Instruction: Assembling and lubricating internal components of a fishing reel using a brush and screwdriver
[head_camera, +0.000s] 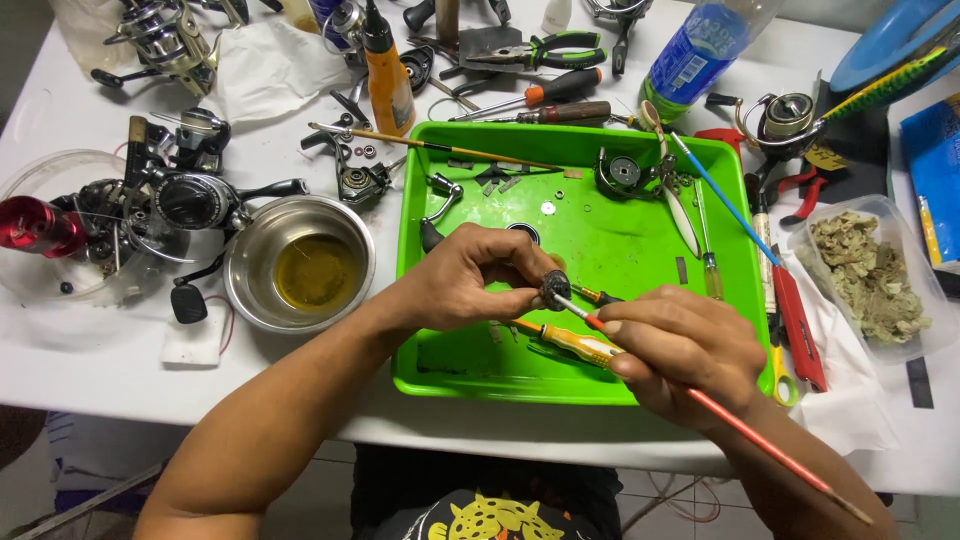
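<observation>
While left hand (465, 275) pinches gear (555, 288), right hand (680, 345) angles paintbrush (740, 430).

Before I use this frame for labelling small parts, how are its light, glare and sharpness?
Head view: even, bright light with soft shadows under the hands; the left hand pinching the small dark gear and the right hand holding the red-handled brush look sharp. Mild glare on the steel bowl rim and the white table. Wide-angle bending shows at the table edges.

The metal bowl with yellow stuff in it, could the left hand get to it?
Probably yes. The metal bowl sits just beside the left hand, with nothing between them, though that hand is pinching a small dark gear and would need to free itself.
</observation>
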